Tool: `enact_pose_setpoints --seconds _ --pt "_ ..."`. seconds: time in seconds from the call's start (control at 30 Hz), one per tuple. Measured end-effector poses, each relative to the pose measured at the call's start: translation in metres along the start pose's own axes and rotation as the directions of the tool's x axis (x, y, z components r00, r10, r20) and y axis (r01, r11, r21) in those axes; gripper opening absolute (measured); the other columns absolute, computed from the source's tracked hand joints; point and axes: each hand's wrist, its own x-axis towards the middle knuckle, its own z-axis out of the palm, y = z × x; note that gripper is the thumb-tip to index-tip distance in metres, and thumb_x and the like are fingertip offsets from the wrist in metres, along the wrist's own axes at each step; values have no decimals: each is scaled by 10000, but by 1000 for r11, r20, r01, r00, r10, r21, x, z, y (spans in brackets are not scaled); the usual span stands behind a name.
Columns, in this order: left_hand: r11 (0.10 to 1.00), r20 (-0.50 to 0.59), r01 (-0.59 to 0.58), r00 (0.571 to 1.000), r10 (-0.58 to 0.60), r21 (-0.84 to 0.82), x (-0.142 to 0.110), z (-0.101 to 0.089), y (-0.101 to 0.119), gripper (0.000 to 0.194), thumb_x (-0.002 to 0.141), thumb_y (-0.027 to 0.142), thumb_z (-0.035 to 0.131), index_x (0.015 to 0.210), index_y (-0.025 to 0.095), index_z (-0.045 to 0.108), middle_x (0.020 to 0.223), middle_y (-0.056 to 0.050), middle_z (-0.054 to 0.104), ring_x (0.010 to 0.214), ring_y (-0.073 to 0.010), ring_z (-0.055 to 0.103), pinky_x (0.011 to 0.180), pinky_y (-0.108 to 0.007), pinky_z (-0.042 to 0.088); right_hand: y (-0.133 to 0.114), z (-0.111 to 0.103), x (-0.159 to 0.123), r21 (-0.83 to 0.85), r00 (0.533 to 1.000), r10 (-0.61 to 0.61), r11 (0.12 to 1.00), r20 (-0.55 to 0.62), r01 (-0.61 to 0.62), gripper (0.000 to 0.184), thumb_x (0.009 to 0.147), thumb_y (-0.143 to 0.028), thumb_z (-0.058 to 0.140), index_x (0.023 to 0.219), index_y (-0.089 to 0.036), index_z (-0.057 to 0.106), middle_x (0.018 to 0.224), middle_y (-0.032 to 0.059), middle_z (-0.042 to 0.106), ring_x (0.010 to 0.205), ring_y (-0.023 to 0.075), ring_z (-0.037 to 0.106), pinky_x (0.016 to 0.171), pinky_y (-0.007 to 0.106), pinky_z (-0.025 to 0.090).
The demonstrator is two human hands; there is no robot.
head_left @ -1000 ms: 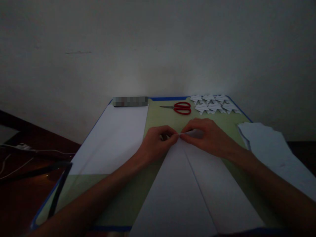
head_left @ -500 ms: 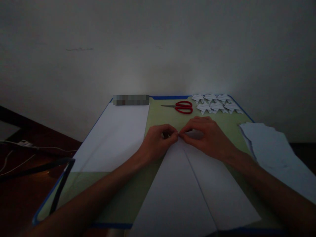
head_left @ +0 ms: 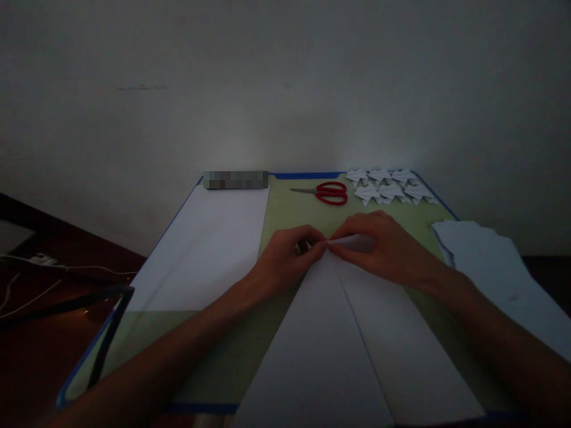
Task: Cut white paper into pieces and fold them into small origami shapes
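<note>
Gray wall (head_left: 285, 71) stands behind my green table (head_left: 292, 215). White paper (head_left: 200, 249) lies left of the red scissors (head_left: 322, 192). In front of them, my left hand (head_left: 288, 255) pinches the folded paper (head_left: 321, 345) at its tip; so does my right hand (head_left: 388, 246).

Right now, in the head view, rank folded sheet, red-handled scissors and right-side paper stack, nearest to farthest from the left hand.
1. Folded sheet: touching the left hand.
2. Red-handled scissors: beyond the hand, slightly right.
3. Paper stack: right side.
</note>
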Motion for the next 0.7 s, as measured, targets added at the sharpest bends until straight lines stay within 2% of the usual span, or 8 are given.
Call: enact_pose_setpoints --seconds 0.1,0.27,0.4,0.7 --pt "1000 11 -13 1000 13 -9 -1 -1 0 172 948 312 640 937 178 748 830 -20 750 722 -136 643 633 -238 488 0 -3 0 27 1000 7 1000 24 -8 106 922 -276 703 871 -223 779 854 19 799 812 221 733 779 379 483" --pt "1000 46 -2 999 2 5 -1 -3 3 182 935 331 671 916 173 758 789 -12 736 651 -117 590 588 -227 451 -1 -4 1 39 999 24 999 29 -25 100 917 -274 711 861 -231 782 837 21 801 807 220 732 764 371 502" --pt "1000 69 0 998 1 -12 0 -4 3 182 936 310 648 898 174 763 810 -22 748 688 -132 616 611 -236 471 -1 -3 0 41 1000 5 999 29 -7 120 932 -290 704 856 -232 776 826 18 789 793 214 724 739 359 489" --pt "994 35 64 998 -61 -89 6 -6 2 196 912 344 657 882 185 767 865 -37 778 800 -173 683 692 -270 523 1 2 0 -49 994 -93 995 -55 90 108 955 -290 715 867 -239 752 844 -2 783 843 219 722 842 405 415"
